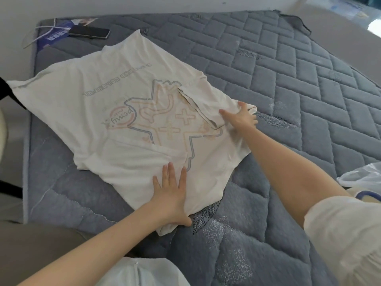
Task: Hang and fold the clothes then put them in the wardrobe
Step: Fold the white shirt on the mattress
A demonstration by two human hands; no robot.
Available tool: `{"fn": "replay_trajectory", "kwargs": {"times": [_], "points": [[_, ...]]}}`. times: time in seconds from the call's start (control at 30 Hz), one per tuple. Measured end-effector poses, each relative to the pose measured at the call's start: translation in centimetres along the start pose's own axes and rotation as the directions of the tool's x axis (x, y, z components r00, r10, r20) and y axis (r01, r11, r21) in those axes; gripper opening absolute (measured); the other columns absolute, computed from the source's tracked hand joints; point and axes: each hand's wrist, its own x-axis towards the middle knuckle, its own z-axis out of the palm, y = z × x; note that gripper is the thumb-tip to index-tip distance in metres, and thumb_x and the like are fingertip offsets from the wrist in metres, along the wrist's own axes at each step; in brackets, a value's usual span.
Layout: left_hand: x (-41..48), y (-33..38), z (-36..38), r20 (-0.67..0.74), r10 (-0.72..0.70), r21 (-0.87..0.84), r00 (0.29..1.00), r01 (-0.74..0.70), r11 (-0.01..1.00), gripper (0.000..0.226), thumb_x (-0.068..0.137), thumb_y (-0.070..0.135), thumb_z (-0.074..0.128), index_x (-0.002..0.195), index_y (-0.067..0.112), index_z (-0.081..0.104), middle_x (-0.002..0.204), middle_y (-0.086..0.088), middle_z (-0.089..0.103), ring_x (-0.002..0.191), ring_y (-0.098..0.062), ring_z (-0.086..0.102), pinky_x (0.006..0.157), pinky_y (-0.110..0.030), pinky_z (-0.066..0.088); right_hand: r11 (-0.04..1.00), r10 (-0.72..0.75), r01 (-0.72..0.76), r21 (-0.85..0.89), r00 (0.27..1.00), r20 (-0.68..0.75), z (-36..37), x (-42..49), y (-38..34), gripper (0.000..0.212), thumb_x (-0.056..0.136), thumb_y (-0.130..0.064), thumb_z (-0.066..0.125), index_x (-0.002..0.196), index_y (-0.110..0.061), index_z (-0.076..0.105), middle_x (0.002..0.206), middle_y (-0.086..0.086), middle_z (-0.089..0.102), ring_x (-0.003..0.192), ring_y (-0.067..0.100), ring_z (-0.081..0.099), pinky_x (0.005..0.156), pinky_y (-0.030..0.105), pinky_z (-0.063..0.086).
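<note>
Two hands seen from the head view, both down on a cream T-shirt (99,96). Lay spread across a grey quilted mattress (288,89), left of middle, print showing, one sleeve folded inward on its right side. Left hand (171,201): pressed flat on the shirt's near edge, fingers straight and slightly spread. Right hand (240,118): reached farther out to the shirt's right edge, rested with spread fingers on the folded sleeve, well apart from the left. Spotted at far left on the mattress: dark phone (89,32) beside a white cable (41,30).
</note>
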Motion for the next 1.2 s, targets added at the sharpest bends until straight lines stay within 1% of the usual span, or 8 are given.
{"fn": "replay_trajectory", "kwargs": {"times": [0.17,0.43,0.6,0.7,0.77,0.9,1.03,1.2], "points": [[-0.4,0.7,-0.6,-0.04,-0.048,-0.005,0.998,0.047,0.999,0.11,0.082,0.033,0.059,0.142,0.002,-0.027,0.149,-0.029,-0.027,0.139,-0.045,-0.021,0.113,-0.061,0.002,0.999,-0.004,0.005,0.036,0.999,-0.036,0.9,0.1,-0.6,0.095,0.071,-0.046,0.077,0.146,-0.04,0.017,0.14,0.017,0.028,0.124,0.035,0.036,0.102,0.044,0.037],[-0.7,1.1,-1.6,-0.062,-0.099,0.098,0.993,0.105,0.99,0.077,0.093,0.003,0.045,0.145,-0.008,-0.01,0.155,-0.025,-0.013,0.145,-0.037,-0.005,0.116,-0.042,0.019,0.937,0.125,-0.115,0.33,0.992,-0.011,0.6,1.1,-0.8,0.09,0.07,-0.018,0.082,0.138,-0.008,0.023,0.139,0.012,0.04,0.125,0.032,0.045,0.096,0.041,0.041],[-0.9,0.9,-3.0,-0.056,-0.079,0.1,0.995,0.084,0.991,0.067,0.074,-0.009,0.064,0.133,-0.001,0.035,0.137,-0.016,0.037,0.125,-0.029,0.042,0.085,-0.032,0.043,0.976,-0.035,0.055,0.211,0.994,-0.099,0.7,0.6,-0.4,0.057,0.08,-0.013,0.07,0.128,-0.02,0.041,0.124,0.011,0.053,0.113,0.031,0.052,0.077,0.031,0.037],[-0.9,0.1,-3.7,-0.097,-0.011,0.073,0.995,0.018,0.997,0.028,0.082,-0.003,0.059,0.109,0.004,0.055,0.115,-0.015,0.056,0.103,-0.03,0.057,0.071,-0.031,0.038,0.974,-0.112,0.14,0.18,0.981,-0.158,0.3,-0.1,-0.3,0.053,0.085,-0.009,0.06,0.132,-0.026,0.041,0.123,0.011,0.055,0.112,0.031,0.053,0.077,0.032,0.039],[-1.1,-0.5,-4.1,-0.142,0.047,0.026,0.989,-0.043,0.999,0.009,0.091,0.006,0.048,0.096,0.003,0.055,0.106,-0.017,0.058,0.1,-0.033,0.057,0.073,-0.034,0.038,0.969,-0.159,0.187,0.161,0.972,-0.176,-0.3,-0.6,-0.1,0.053,0.087,-0.008,0.056,0.133,-0.028,0.041,0.123,0.01,0.056,0.113,0.03,0.053,0.081,0.034,0.041],[-1.8,-0.9,-4.5,-0.137,0.129,-0.089,0.982,-0.142,0.986,0.033,0.092,0.012,0.043,0.063,0.013,0.028,0.067,-0.003,0.038,0.086,-0.033,0.055,0.063,-0.031,0.03,0.969,-0.197,0.222,0.111,0.959,-0.203,-1.8,-1.6,0.4,0.051,0.089,-0.004,0.05,0.134,-0.028,0.042,0.124,0.01,0.056,0.112,0.031,0.053,0.083,0.034,0.042],[-2.6,0.4,-4.9,-0.125,0.215,-0.185,0.969,-0.235,0.954,0.037,0.089,0.01,0.043,0.059,0.015,0.022,0.058,-0.001,0.032,0.064,-0.02,0.037,0.053,-0.03,0.019,0.98,-0.139,0.169,0.101,0.957,-0.254,-3.4,-2.5,1.3,0.049,0.09,-0.002,0.044,0.132,-0.028,0.044,0.122,0.011,0.057,0.111,0.032,0.054,0.082,0.035,0.042],[-3.1,0.0,-6.9,-0.056,0.279,-0.248,0.959,-0.284,0.926,0.035,0.088,0.007,0.044,0.059,0.014,0.026,0.058,-0.003,0.032,0.061,-0.018,0.033,0.052,-0.029,0.021,0.983,-0.079,0.112,0.145,0.973,-0.217,-4.1,-3.3,2.1,0.049,0.088,-0.004,0.046,0.133,-0.025,0.041,0.123,0.012,0.056,0.112,0.032,0.053,0.083,0.036,0.042]]}}
